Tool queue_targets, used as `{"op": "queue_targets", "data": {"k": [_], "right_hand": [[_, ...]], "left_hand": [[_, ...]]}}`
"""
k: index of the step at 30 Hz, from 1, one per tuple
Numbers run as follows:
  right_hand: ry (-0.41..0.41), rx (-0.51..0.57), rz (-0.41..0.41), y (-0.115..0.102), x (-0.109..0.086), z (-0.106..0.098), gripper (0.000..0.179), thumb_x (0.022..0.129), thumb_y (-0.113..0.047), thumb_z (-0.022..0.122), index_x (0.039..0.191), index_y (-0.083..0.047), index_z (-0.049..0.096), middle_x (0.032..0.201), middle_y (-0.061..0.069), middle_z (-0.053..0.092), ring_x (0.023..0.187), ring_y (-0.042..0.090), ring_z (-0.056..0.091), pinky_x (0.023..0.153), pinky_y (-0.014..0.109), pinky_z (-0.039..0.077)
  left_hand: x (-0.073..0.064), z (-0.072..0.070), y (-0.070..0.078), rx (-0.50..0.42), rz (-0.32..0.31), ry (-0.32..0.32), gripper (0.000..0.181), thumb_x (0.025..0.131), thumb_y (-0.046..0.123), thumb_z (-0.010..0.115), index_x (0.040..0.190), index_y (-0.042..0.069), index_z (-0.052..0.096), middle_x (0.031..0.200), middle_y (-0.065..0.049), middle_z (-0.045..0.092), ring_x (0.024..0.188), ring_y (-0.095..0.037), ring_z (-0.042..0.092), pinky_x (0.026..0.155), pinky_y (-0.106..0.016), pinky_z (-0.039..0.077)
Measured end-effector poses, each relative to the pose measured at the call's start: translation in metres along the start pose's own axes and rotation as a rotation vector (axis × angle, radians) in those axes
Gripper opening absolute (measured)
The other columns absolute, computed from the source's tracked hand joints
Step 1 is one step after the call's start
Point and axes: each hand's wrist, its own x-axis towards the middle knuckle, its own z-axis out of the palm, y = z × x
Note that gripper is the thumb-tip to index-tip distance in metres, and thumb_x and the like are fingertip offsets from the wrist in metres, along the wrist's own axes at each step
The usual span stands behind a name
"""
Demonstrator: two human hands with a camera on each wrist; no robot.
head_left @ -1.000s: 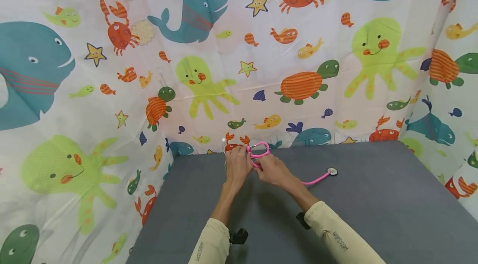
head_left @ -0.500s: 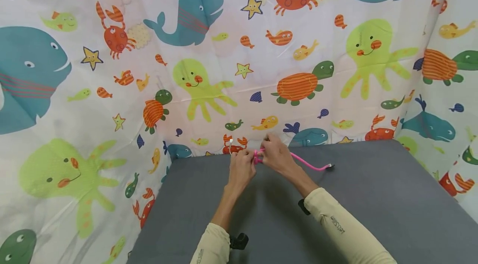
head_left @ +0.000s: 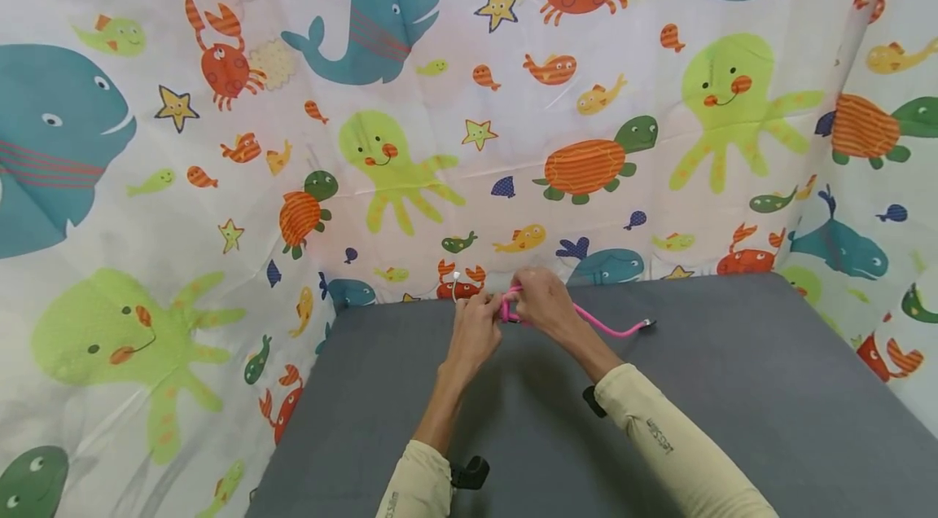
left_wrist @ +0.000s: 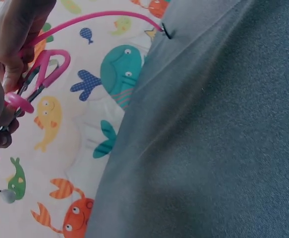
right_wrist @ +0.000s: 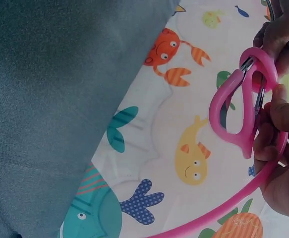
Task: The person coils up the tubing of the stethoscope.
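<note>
While two pale sleeves (head_left: 681,445) lie nearest, behind the grips, two black devices (head_left: 470,472) sit one at each wrist. Beyond them, the left grip (head_left: 475,331) and right grip (head_left: 548,306) are close together on one pink stethoscope (right_wrist: 248,111). The left grip holds its bundled part, much of it hidden by fingers; the right grip pinches the pink tubing (right_wrist: 223,210) just beside.

Between the grips, the right wrist view shows what the head view largely hides: one pink ring (right_wrist: 270,72) around the metal tubes (right_wrist: 260,99), and one tapering loop (right_wrist: 216,110) below it. One white ear tip (left_wrist: 8,196) juts past the left grip in the head and left wrist views, not the right. Farther right of the right grip, one chest piece (head_left: 648,325) ends the tubing by the grey worktop (head_left: 718,371); contact is unclear. Farthest, behind both grips, hangs sea-creature cloth (head_left: 498,94).
</note>
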Motion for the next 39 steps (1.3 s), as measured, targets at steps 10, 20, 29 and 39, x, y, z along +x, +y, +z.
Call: {"op": "queue_targets", "data": {"k": [10, 20, 29, 39], "right_hand": [[-0.027, 0.025, 0.038, 0.0, 0.006, -0.008, 0.012, 0.077, 0.0, 0.084, 0.078, -0.002, 0.072, 0.069, 0.008, 0.067, 0.062, 0.018, 0.053, 0.061, 0.032, 0.048], [-0.09, 0.059, 0.065, 0.004, 0.007, -0.011, 0.008, 0.081, -0.002, 0.08, 0.079, -0.005, 0.073, 0.069, 0.006, 0.067, 0.06, 0.014, 0.049, 0.057, 0.027, 0.038], [-0.253, 0.173, 0.118, 0.012, 0.011, -0.022, 0.005, 0.086, -0.007, 0.083, 0.086, -0.004, 0.079, 0.079, 0.009, 0.076, 0.065, 0.014, 0.06, 0.058, 0.025, 0.047], [-0.318, 0.332, 0.197, 0.03, 0.011, -0.029, 0.01, 0.092, -0.006, 0.077, 0.098, 0.001, 0.082, 0.091, 0.017, 0.08, 0.076, 0.024, 0.073, 0.065, 0.03, 0.059]], "left_hand": [[0.0, 0.002, 0.0, -0.125, -0.017, -0.023, 0.024, 0.106, 0.019, 0.048, 0.091, 0.011, 0.065, 0.089, -0.007, 0.066, 0.094, -0.026, 0.065, 0.087, -0.043, 0.037], [0.0, 0.005, -0.007, -0.121, 0.093, 0.097, 0.026, 0.098, 0.026, 0.07, 0.078, 0.011, 0.063, 0.08, -0.007, 0.067, 0.08, -0.024, 0.065, 0.081, -0.041, 0.038], [-0.002, 0.001, -0.009, -0.105, 0.102, 0.117, 0.018, 0.091, 0.03, 0.078, 0.084, 0.013, 0.075, 0.08, -0.002, 0.067, 0.077, -0.019, 0.062, 0.083, -0.038, 0.04], [-0.001, -0.003, -0.012, -0.165, 0.171, 0.098, 0.023, 0.09, 0.026, 0.08, 0.106, 0.01, 0.083, 0.086, -0.002, 0.072, 0.083, -0.018, 0.067, 0.085, -0.038, 0.042]]}}
